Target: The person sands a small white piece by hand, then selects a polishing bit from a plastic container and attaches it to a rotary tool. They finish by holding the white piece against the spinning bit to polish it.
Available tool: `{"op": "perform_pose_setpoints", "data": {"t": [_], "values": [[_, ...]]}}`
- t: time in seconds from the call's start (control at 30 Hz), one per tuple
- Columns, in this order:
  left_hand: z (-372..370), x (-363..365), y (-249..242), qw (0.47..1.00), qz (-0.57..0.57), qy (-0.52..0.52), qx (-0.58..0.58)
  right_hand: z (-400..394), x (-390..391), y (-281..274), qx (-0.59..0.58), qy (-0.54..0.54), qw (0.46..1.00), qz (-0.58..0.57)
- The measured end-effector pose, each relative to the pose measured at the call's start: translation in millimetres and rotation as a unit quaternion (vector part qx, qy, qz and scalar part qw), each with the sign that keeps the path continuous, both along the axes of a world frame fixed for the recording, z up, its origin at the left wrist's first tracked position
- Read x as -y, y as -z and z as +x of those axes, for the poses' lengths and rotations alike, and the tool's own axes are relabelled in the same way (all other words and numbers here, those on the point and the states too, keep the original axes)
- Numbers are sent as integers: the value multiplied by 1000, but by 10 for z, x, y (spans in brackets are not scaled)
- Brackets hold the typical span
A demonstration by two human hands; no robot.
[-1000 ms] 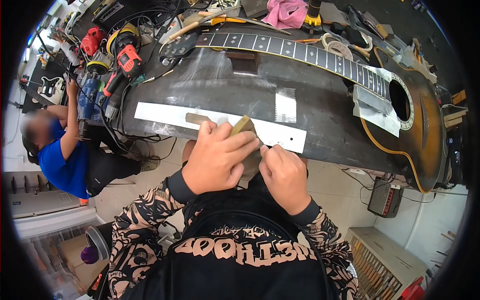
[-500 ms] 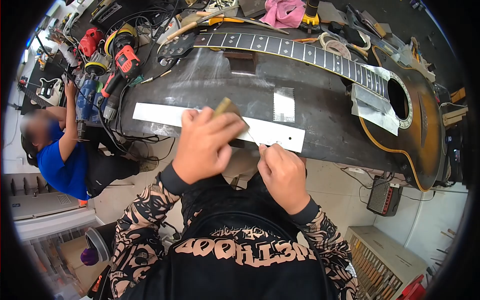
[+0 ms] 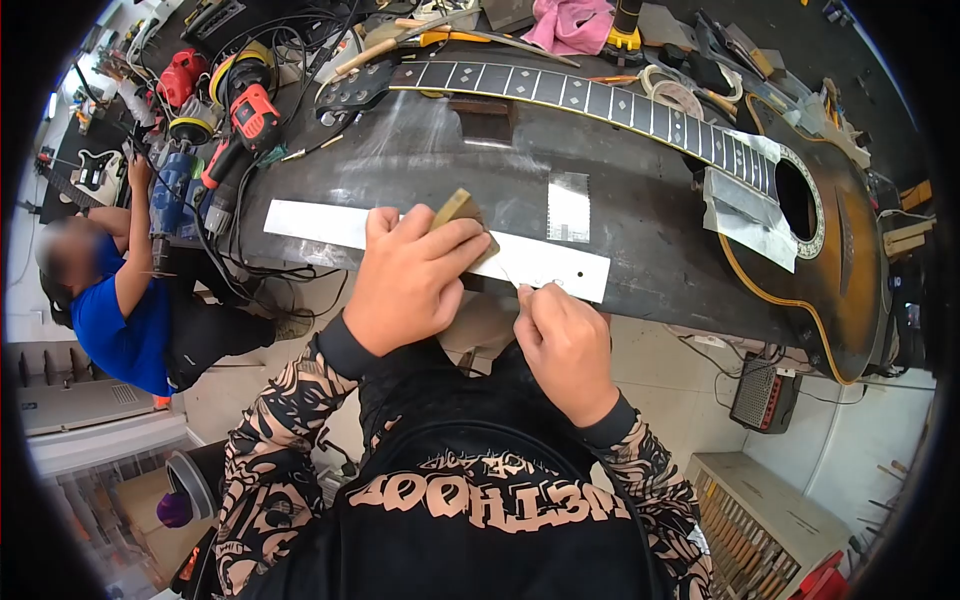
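Observation:
My left hand [image 3: 410,275] grips a small tan block [image 3: 458,212] and presses it on a long white strip [image 3: 310,224] that lies along the near edge of the dark workbench [image 3: 640,230]. My right hand [image 3: 565,345] pinches a small thin piece at the strip's front edge, just right of the block; the piece is too small to identify. An acoustic guitar [image 3: 800,200] lies across the bench behind, its neck [image 3: 570,95] pointing left.
Power tools, among them a red drill [image 3: 250,115], and tangled cables crowd the bench's left end. A pink cloth [image 3: 572,24] lies at the back. A person in a blue shirt [image 3: 110,320] sits on the floor at left. A small amplifier [image 3: 760,395] stands on the floor at right.
My left hand slid the tan block leftward along the white strip over the last second. My right hand stayed at the strip's front edge.

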State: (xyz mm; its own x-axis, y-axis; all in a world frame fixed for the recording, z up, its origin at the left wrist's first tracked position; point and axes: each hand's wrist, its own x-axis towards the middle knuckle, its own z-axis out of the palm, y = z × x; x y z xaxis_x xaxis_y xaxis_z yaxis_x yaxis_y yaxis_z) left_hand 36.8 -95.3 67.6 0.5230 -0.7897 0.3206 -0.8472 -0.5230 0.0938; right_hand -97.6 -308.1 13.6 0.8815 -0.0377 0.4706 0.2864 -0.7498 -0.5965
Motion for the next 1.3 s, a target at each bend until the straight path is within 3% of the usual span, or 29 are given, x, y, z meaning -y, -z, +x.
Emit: {"op": "perform_pose_setpoints", "data": {"t": [0.07, 0.13, 0.27, 0.37, 0.53, 1.3], "values": [[-127, 26, -29, 1000, -5, -5, -10, 17, 0, 0, 0, 4, 1000, 2], [-307, 66, 38, 997, -15, 61, -44, 13, 5, 10, 6, 2, 1000, 7], [15, -41, -24, 1000, 10, -15, 6, 28, -2, -4, 4, 4, 1000, 1], [-208, 36, -85, 998, 1, 39, -44, 23, -11, 3, 9, 9, 1000, 2], [-120, 25, 12, 1000, -12, 10, -10, 30, -10, -11, 10, 8, 1000, 3], [-220, 56, -5, 997, -37, 10, -61, 25, -15, -3, 13, 9, 1000, -2]]}}
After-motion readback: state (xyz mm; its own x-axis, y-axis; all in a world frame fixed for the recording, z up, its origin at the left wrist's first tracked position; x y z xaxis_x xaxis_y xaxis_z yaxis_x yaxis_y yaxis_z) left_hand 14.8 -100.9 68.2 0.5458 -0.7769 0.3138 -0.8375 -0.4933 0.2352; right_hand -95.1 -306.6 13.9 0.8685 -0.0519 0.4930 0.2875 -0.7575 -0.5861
